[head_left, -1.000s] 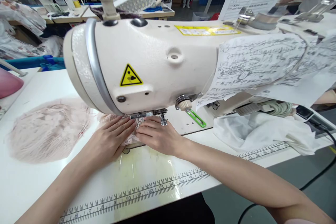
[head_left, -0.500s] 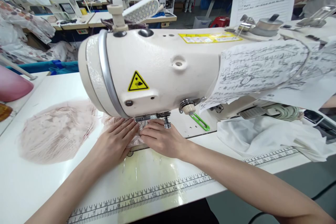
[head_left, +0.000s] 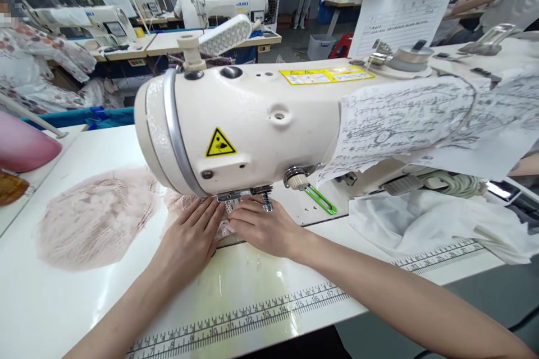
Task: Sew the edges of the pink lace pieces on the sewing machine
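Observation:
My left hand (head_left: 194, 235) lies flat with its fingers stretched out on pink lace fabric (head_left: 179, 206), left of the sewing machine's (head_left: 256, 123) needle area. Close by on the right, my right hand (head_left: 263, 227) has its fingers bent over the lace edge, thumb hidden. A narrow strip of lace shows between the fingertips, beneath the presser foot area (head_left: 229, 206). The machine head hides the fabric behind. Another pale pink lace piece (head_left: 96, 219) is spread flat on the table at the left.
A green thread snipper (head_left: 320, 199) lies on the machine bed. White cloth (head_left: 404, 221) is heaped at the right. A ruler tape (head_left: 248, 317) runs along the table's front edge. A pink cone (head_left: 27, 143) stands at far left. Handwritten paper (head_left: 391, 118) covers the machine arm. People are beyond.
The view has shifted slightly, so the scene sits lower in the picture. Both hands stay on the lace by the presser foot, with little visible movement relative to the machine.

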A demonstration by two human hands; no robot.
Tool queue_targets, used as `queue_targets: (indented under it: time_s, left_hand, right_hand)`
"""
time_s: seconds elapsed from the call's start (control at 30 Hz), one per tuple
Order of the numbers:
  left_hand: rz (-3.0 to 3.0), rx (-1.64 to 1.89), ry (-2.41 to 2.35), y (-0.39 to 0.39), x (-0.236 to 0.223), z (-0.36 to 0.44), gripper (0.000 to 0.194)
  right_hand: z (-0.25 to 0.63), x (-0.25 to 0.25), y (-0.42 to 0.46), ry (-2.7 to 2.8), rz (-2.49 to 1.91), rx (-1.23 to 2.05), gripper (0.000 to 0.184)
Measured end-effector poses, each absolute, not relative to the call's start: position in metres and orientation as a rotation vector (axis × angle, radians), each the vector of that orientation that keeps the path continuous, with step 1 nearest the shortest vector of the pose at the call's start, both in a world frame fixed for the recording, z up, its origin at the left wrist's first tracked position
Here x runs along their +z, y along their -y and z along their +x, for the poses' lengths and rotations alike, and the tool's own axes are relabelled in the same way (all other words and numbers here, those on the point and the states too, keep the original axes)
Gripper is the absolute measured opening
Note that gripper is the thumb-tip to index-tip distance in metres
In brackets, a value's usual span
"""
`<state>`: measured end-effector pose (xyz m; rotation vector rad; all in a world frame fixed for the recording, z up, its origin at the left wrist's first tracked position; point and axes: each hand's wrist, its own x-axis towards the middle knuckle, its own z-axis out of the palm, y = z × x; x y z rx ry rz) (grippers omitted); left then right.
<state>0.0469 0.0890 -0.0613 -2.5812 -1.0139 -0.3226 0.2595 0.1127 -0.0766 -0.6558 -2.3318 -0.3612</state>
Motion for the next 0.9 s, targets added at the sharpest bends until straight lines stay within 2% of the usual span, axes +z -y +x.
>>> queue_targets:
  time_s: [0.3,0.47,0.9]
  left_hand:
    - [-2.516,-0.329,1.014,-0.085,-0.061,0.053,0.042]
    - [-2.497,-0.330,1.009,-0.082,-0.059,0.056,0.039]
    - [-2.472,-0.337,1.062,-0.082,-0.063,0.060,0.039]
  right_hand:
    - [0.265,-0.069,-0.113,2.354,-0.739,-0.442,0.021]
    - [0.267,-0.067,-0.115,2.376,-0.755,-0.412,0.015]
    - [0.269,-0.066,-0.118,2.431,-0.843,-0.299,0.016]
